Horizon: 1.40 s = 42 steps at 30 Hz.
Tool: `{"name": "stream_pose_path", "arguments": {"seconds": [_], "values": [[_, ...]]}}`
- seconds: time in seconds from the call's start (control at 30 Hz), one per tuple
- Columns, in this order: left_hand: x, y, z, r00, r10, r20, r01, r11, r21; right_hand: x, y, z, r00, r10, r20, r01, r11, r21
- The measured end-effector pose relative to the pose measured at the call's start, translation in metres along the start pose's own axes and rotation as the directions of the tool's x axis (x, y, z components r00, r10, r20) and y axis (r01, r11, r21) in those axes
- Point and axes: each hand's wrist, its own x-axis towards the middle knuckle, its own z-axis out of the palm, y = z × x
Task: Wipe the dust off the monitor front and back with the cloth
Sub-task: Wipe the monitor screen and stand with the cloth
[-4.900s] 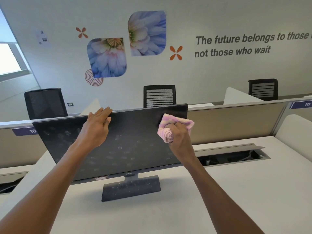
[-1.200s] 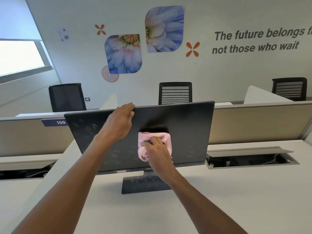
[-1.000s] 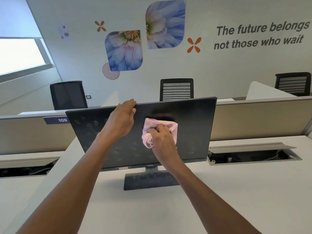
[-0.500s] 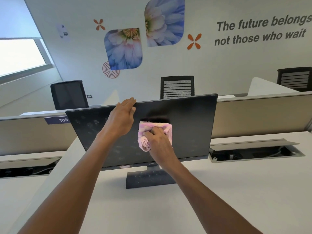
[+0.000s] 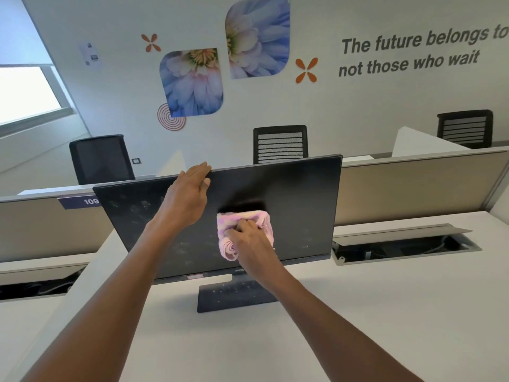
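Note:
A black monitor stands on a white desk, its screen facing me. Dust smudges cover the screen's left half and lower part, and its flat base is speckled with dust. My left hand lies on the top edge, fingers over the rim and thumb on the screen. My right hand grips a bunched pink cloth and presses it against the middle of the screen. The monitor's back is hidden.
The white desk spreads in front of me. An open cable tray is sunk into it right of the monitor. A beige partition runs behind, with several black office chairs beyond it.
My right hand has rubbed the cloth up and down on the middle of the screen, having come from the upper right corner earlier. My left hand stays on the top edge.

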Motion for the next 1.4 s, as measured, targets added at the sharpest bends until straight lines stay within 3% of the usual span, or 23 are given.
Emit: {"name": "stream_pose_path", "arguments": {"seconds": [0.1,0.27,0.5,0.7,0.9,1.03,1.13,1.27,1.4], "values": [[-0.003,0.001,-0.002,1.0,0.006,-0.006,-0.006,1.0,-0.012,-0.023,0.023,0.006,0.995,0.063,0.076,-0.064,0.998,0.009],[-0.001,0.003,0.002,1.0,-0.006,-0.014,0.005,1.0,-0.029,-0.012,0.047,-0.021,0.991,0.089,-0.104,-0.089,0.996,0.006],[-0.005,0.004,0.001,1.0,-0.01,-0.018,0.009,1.0,-0.027,-0.027,0.048,-0.004,0.996,0.066,0.062,-0.063,0.997,-0.05],[-0.004,0.004,0.004,0.999,-0.003,-0.042,0.001,0.999,-0.04,-0.019,0.07,-0.028,0.98,0.106,-0.166,-0.108,0.994,-0.003],[-0.005,0.005,0.002,0.999,-0.003,-0.05,0.0,0.999,-0.045,-0.03,0.071,-0.016,0.997,0.063,-0.043,-0.064,0.997,-0.033],[-0.005,0.004,0.003,0.998,0.008,-0.057,-0.01,0.999,-0.041,-0.038,0.095,-0.029,0.973,0.165,-0.16,-0.17,0.985,-0.018],[-0.004,0.006,0.005,0.998,-0.003,-0.064,0.0,0.999,-0.049,-0.027,0.094,-0.041,0.97,0.13,-0.207,-0.141,0.989,-0.038],[-0.005,0.004,0.005,0.997,-0.001,-0.072,-0.003,0.999,-0.048,-0.036,0.093,-0.027,0.988,0.092,-0.121,-0.096,0.995,-0.026],[-0.005,0.002,0.005,0.998,0.01,-0.069,-0.012,0.999,-0.036,-0.054,0.119,-0.028,0.98,0.168,-0.106,-0.174,0.984,-0.043]]}}
